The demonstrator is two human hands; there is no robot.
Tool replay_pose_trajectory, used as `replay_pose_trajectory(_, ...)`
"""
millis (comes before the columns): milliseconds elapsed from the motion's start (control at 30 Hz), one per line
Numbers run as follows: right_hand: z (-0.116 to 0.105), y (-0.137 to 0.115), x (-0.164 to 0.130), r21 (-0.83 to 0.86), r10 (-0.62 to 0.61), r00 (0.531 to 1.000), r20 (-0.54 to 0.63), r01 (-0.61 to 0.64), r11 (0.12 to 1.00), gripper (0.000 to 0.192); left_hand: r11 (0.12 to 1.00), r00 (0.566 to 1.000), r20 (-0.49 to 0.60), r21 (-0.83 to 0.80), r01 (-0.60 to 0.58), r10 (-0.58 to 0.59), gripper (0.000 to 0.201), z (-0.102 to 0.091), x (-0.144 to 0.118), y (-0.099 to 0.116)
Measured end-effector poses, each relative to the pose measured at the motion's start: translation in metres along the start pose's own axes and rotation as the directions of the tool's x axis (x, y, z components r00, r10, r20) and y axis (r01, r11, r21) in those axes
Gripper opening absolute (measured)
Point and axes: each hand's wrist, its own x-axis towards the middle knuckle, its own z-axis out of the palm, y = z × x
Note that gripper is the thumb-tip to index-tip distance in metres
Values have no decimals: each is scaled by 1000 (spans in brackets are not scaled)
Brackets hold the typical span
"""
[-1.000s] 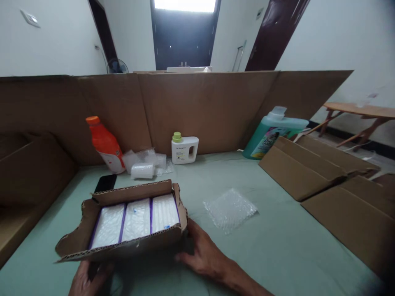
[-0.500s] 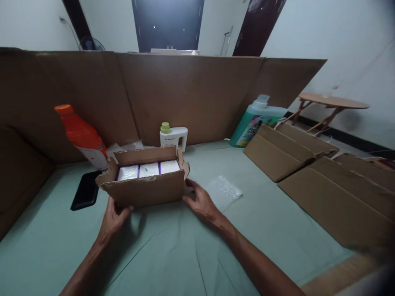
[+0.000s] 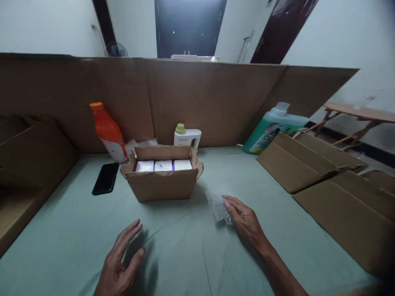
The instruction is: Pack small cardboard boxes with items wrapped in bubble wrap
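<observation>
The cardboard box [image 3: 163, 187] has left my hands: half a second ago they were both at its lower corners, and now it stands by itself on the green cloth [image 3: 173, 255]. The bubble-wrap sheet [image 3: 218, 205], flat a moment ago, is bunching and lifting just to the right of the box. And that's my right hand [image 3: 245, 220] doing it, fingers and thumb closed on the sheet's near edge. My left hand [image 3: 120, 259] has let go completely, fingers loosely spread, nothing in it, in front of the box and a little to its left.

So where do I stand? Three white packs [image 3: 163, 165] with purple edges sit side by side inside the box, and that row looks done to me. The top is another story: gaping, torn rims up, nothing over the packs. The sheet is outside the box as well, so I'd call this part-way, the filling ahead of the covering.

Around the box, the phone [image 3: 105, 179] lies just to its left; behind it are the orange bottle [image 3: 108, 131], some clear wrap [image 3: 146, 142] and the white jug [image 3: 188, 135], partly hidden. Well off to its right, a teal bottle [image 3: 271, 129] leans.
</observation>
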Motion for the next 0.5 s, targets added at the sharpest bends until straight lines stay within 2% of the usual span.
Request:
replay_pose_trajectory(100,-10,-30,-13,112,-24,970,242,-3,994,42,999,999,45,25,-29,27,46,-11,5,5)
replay_pose_trajectory(133,-13,-37,-15,126,-39,958,285,3,992,43,1000,999,33,23,-11,10,49,-15,9,6)
replay_pose_trajectory(167,-15,-43,-14,136,-44,956,290,4,991,45,1000,1000,9,13,15,-15,54,-18,15,7)
replay_pose_trajectory(233,-15,-50,-3,159,-19,974,226,-17,987,47,998,997,-58,-27,54,-56,65,-21,33,9)
replay_pose_trajectory(333,2,-56,31,197,-3,991,133,-24,980,51,992,992,-118,-123,26,-40,83,-16,73,10)
replay_pose_trajectory(433,33,-63,66,242,-70,984,164,29,970,59,973,996,-88,-230,-2,-19,89,-1,113,11)
replay_pose_trajectory(500,52,-68,76,243,-74,979,189,26,970,54,961,999,-43,-278,-5,-8,84,11,126,11)
